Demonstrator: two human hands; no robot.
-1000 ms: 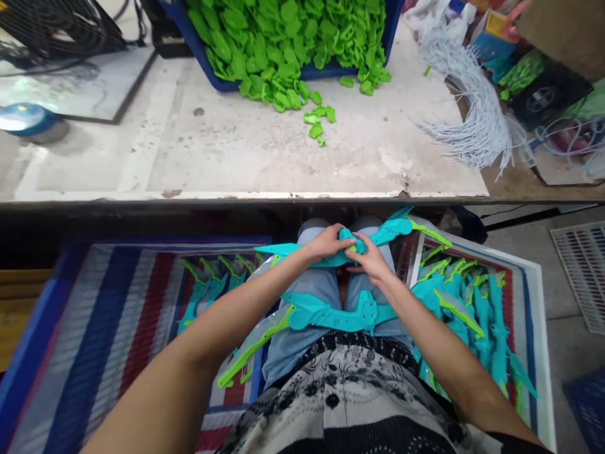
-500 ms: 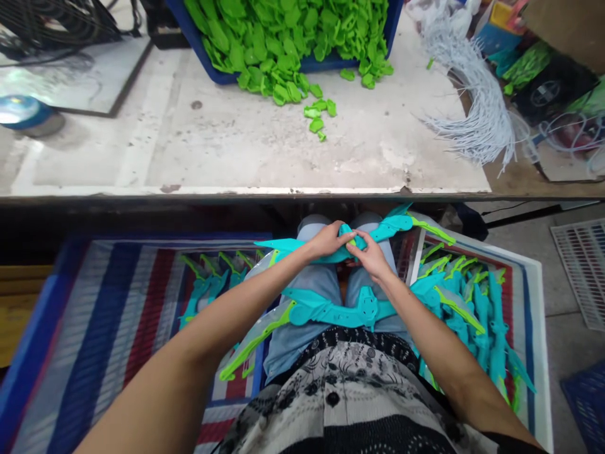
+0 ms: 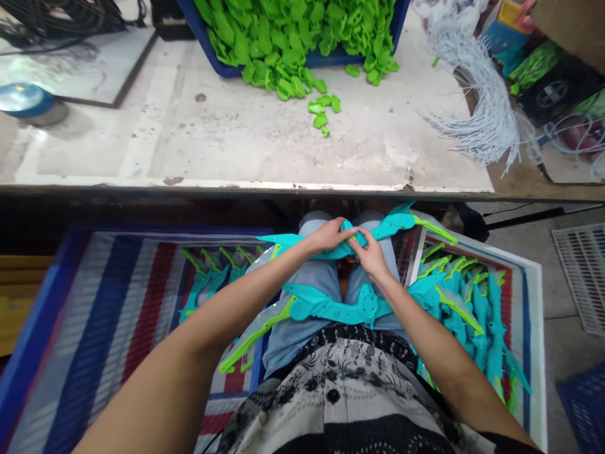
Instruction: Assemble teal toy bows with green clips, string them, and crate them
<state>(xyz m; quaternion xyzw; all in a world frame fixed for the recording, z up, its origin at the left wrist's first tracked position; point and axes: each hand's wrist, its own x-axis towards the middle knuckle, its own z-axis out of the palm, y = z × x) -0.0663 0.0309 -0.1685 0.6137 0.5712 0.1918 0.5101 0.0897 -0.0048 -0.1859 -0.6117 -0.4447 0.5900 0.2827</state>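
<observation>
Across my knees lies a turquoise plastic toy bow part [image 3: 393, 225] with lime-green tips, its middle between my two hands. My left hand [image 3: 331, 237] grips that middle, fingers closed, thumb pressing on top. From the other side my right hand [image 3: 371, 255] closes on the same spot, its thumb and finger close to the left thumb. A bit of lime green shows between the fingertips; its shape is mostly covered. Nearer my body, a second turquoise piece [image 3: 331, 307] of the same kind rests on my lap, touched by neither hand.
A blue bin [image 3: 227, 68] of green plastic pieces stands on the worktable [image 3: 227, 142], some spilled in front. White strings [image 3: 494, 116] hang at the right. Beside me are a white-rimmed crate [image 3: 539, 315] of turquoise parts and a blue crate [image 3: 61, 271] with a striped lining.
Both hands stay at the middle of the turquoise piece, with only slight finger movement. The whole view has shifted a little.
</observation>
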